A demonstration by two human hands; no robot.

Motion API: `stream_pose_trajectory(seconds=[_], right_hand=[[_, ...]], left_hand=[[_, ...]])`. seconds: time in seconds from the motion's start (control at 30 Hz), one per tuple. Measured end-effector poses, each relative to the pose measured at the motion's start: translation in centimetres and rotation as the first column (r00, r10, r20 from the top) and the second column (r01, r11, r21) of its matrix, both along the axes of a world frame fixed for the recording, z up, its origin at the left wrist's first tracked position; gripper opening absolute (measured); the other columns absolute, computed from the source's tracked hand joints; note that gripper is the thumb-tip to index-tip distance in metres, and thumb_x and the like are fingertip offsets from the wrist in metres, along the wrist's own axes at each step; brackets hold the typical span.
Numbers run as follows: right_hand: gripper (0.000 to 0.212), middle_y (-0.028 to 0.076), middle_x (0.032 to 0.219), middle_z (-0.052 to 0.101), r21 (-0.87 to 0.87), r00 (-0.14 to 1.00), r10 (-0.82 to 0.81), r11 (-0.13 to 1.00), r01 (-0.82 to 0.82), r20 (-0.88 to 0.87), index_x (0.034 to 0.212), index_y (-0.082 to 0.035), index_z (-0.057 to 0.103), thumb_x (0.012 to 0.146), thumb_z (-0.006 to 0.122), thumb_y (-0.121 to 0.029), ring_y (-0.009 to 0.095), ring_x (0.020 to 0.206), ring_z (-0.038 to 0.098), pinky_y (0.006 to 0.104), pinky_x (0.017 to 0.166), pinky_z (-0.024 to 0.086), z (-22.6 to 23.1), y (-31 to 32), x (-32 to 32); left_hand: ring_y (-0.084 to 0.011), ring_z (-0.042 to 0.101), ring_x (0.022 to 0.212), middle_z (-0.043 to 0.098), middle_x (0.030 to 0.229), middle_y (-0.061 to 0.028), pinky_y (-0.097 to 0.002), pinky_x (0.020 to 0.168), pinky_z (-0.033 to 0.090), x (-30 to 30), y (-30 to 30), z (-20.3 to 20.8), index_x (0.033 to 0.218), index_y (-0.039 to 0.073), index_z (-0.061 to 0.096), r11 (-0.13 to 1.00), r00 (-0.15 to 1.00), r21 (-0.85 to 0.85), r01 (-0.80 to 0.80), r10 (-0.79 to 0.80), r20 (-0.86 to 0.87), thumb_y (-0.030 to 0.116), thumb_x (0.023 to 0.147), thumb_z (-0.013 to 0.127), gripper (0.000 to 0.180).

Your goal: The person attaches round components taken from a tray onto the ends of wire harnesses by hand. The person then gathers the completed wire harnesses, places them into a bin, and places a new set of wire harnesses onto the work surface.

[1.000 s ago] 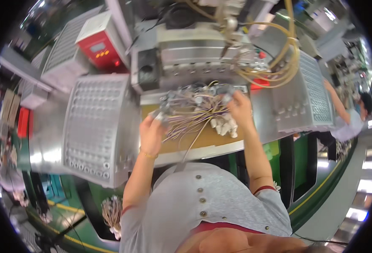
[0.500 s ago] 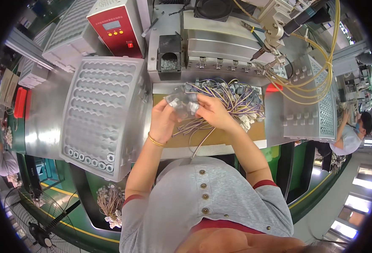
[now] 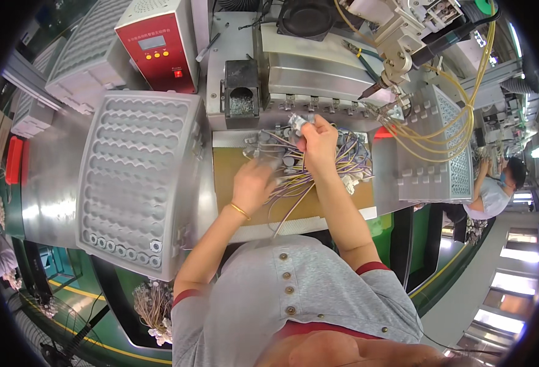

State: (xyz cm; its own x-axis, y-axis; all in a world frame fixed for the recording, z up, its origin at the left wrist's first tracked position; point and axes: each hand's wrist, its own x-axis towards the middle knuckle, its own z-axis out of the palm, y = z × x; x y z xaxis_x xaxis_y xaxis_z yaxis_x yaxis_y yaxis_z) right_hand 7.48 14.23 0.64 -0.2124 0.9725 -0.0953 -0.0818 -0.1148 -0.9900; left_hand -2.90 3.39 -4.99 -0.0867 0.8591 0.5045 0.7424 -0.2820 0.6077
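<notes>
My right hand is closed around a small silvery-white part, held up near the front edge of the metal fixture. What kind of part it is, I cannot make out. Lower and to the left, my left hand is smeared by motion at the near-left side of the wire bundle; its fingers do not show clearly. The bundle has purple, yellow and white wires with white connectors and small grey round parts. It lies on a brown board.
A grey tray of round slots stands at left, with several ring-shaped parts in its near rows. Behind it is a red-fronted control box. A black bin adjoins the fixture. A soldering-iron-like tool, pliers and yellow tubes are at right.
My hands have parted. The right one has lifted toward the fixture with the small part; the left has dropped toward the wires. The whole view has shifted slightly.
</notes>
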Motion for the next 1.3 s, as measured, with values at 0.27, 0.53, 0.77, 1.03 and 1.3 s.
stream_pose_trajectory(seconds=[0.27, 0.53, 0.77, 1.03, 1.3], right_hand=[[0.011, 0.008, 0.059, 0.053, 0.03, 0.994, -0.107, 0.994, 0.107, 0.019, 0.065, 0.001, 0.048, 0.073, 0.052, -0.006, 0.014, 0.042, 0.05, 0.0245, 0.036, 0.037, 0.3, 0.2, -0.9], [0.016, 0.008, 0.069, 0.058, -0.08, 0.932, -0.111, 0.993, 0.089, -0.344, 0.076, 0.005, 0.052, 0.081, 0.048, -0.01, 0.022, 0.055, 0.06, 0.0304, 0.051, 0.05, -0.6, 0.1, -3.1], [0.009, 0.01, 0.062, 0.058, 0.554, 0.862, -0.018, 0.774, -0.308, 0.506, 0.08, 0.001, 0.056, 0.074, 0.054, -0.006, 0.014, 0.056, 0.058, 0.0228, 0.052, 0.044, 1.5, -1.7, 3.0], [0.015, 0.004, 0.074, 0.058, 0.253, 0.675, 0.457, 0.686, -0.682, 0.579, 0.091, -0.002, 0.057, 0.075, 0.056, -0.003, 0.009, 0.066, 0.053, 0.0224, 0.059, 0.042, -0.8, -4.3, 2.6], [0.011, 0.001, 0.066, 0.053, 0.181, 0.757, 0.519, 0.764, -0.619, 0.397, 0.083, 0.001, 0.057, 0.072, 0.055, 0.001, 0.004, 0.057, 0.046, 0.0192, 0.052, 0.038, -0.8, -3.4, 3.3]], left_hand=[[-0.0222, 0.049, 0.054, 0.05, 0.06, -0.0077, -0.0325, 0.05, 0.041, -1.5, -1.1, -0.6, 0.077, 0.004, 0.062, 0.998, 0.99, -0.056, 0.026, -0.018, 0.14, 0.005, 0.063, 0.062, 0.014], [-0.0153, 0.047, 0.05, 0.05, 0.06, -0.0066, -0.0255, 0.044, 0.038, -3.2, -3.0, 2.0, 0.085, 0.004, 0.063, 0.987, 0.952, -0.157, -0.022, 0.069, 0.299, 0.001, 0.065, 0.061, 0.02], [-0.0233, 0.047, 0.051, 0.048, 0.061, -0.009, -0.0313, 0.046, 0.038, -2.8, -3.3, 3.2, 0.075, 0.001, 0.059, 0.992, 0.995, 0.102, -0.074, 0.067, 0.069, -0.005, 0.061, 0.057, 0.016], [-0.0279, 0.051, 0.062, 0.051, 0.069, -0.0116, -0.0349, 0.052, 0.041, -4.9, -5.7, 4.7, 0.072, 0.0, 0.053, 0.947, 0.949, 0.107, -0.304, 0.311, -0.06, 0.003, 0.06, 0.06, 0.014], [-0.0346, 0.051, 0.085, 0.057, 0.09, -0.0128, -0.0428, 0.078, 0.038, -22.7, -22.7, 4.2, 0.085, 0.006, 0.061, 0.253, -0.032, 0.305, -0.918, 0.72, -0.693, 0.018, 0.071, 0.055, 0.019]])
